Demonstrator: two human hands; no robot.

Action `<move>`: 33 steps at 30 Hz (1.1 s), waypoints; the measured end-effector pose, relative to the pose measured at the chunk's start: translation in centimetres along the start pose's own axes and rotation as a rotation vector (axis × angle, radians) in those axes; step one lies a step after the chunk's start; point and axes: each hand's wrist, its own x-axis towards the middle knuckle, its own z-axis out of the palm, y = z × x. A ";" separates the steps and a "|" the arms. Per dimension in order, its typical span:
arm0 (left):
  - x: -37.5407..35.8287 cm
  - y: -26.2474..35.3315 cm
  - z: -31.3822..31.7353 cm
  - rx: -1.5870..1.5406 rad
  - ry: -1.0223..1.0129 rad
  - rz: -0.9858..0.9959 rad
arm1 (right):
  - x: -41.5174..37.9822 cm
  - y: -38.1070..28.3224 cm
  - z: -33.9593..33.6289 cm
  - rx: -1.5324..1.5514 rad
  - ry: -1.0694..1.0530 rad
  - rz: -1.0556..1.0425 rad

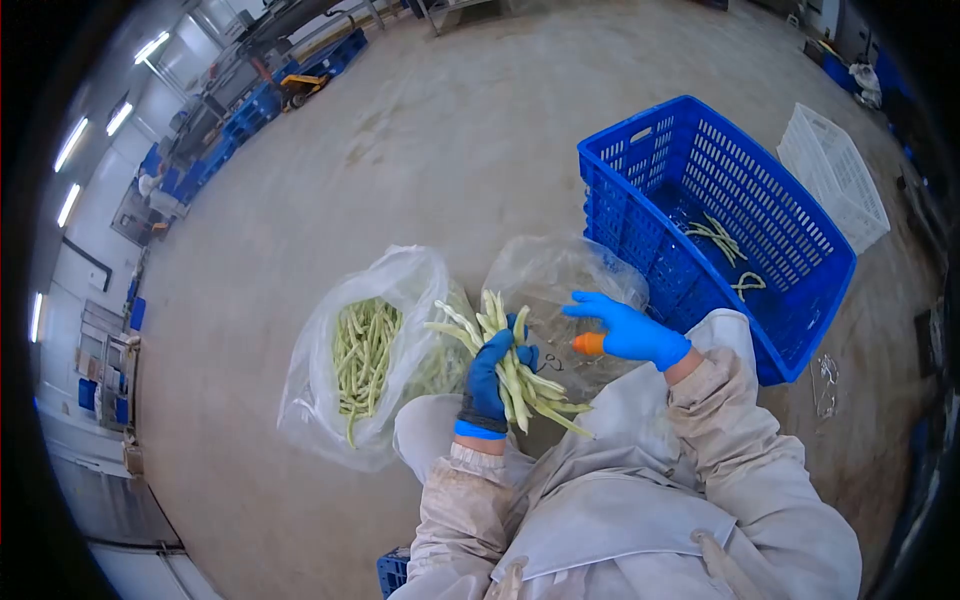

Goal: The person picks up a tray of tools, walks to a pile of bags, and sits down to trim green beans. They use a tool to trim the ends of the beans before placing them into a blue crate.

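My left hand point(487, 385), in a blue glove with a darker layer over it, is closed round a bunch of pale green beans point(518, 380) above my lap. To its right, my right hand point(632, 333) wears a blue glove, its fingers stretched out and apart from the beans. Something orange point(588, 343) shows at its thumb; whether it is a thumb cover or a separate object is unclear. A clear plastic bag point(415, 275) full of green beans point(366, 355) stands left of my left hand. Another clear bag point(530, 262) lies open beyond my hands.
A large blue crate point(640, 215) at the right has a few beans point(715, 238) at its bottom. Behind it stands a white crate point(835, 180). Part of a blue crate point(393, 572) shows beside me. A person point(160, 195) is far off left, near equipment.
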 end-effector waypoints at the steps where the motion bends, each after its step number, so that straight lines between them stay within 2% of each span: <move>1: -0.3 0.0 0.5 0.097 0.010 0.028 | 0.1 -2.5 0.3 0.229 0.145 0.112; 2: -0.4 -0.3 1.1 0.095 0.011 0.027 | 0.4 -4.1 0.5 0.228 0.144 0.114; 4: -0.5 -0.9 1.9 0.279 0.032 0.099 | 0.7 -6.0 1.1 0.499 0.099 0.098; 5: -0.1 -1.1 0.8 0.319 -0.055 0.058 | 0.6 -5.9 0.9 0.499 0.104 0.096; 7: -0.4 -1.3 1.5 0.240 -0.082 0.037 | 0.7 -5.8 0.4 0.172 0.204 0.010; 9: -0.6 -1.3 1.5 0.192 -0.127 0.032 | 0.0 -5.1 -2.0 0.237 0.401 -0.063; 11: -0.9 -0.9 1.8 0.096 -0.131 0.029 | -1.8 -5.7 -7.1 -0.024 0.650 0.018; 12: -1.0 -0.6 1.8 0.006 -0.144 0.018 | -2.6 -3.2 -9.8 -0.200 0.795 -0.052; 13: -0.7 -0.7 1.7 -0.065 -0.160 0.037 | -3.5 -3.6 -11.6 -0.370 0.899 -0.067; 14: -0.5 -0.6 1.6 -0.069 -0.158 0.039 | -4.7 -3.3 -12.6 -0.757 0.975 0.168; 16: 0.2 -0.6 1.8 -0.136 -0.129 0.114 | -5.3 -2.2 -12.6 -0.635 0.955 0.038; 18: 0.6 -0.8 1.8 -0.137 -0.102 0.133 | -5.5 -3.6 -10.1 0.072 0.616 0.244; 20: 0.9 -1.0 2.2 -0.113 -0.046 0.223 | -4.9 -6.9 -6.0 0.292 0.368 0.316; 22: 0.8 -0.9 2.5 -0.074 -0.044 0.224 | -3.6 -6.5 -2.0 0.249 0.304 0.177; 25: 0.8 -1.2 2.9 0.022 -0.009 0.253 | -1.6 -6.0 1.6 0.294 0.234 0.219; 27: 0.7 -1.5 3.1 0.058 -0.021 0.299 | -0.7 -5.5 3.0 0.120 0.257 0.067; 33: 0.8 -1.8 2.6 0.031 -0.024 0.308 | 0.4 -6.8 3.8 -0.020 0.253 0.180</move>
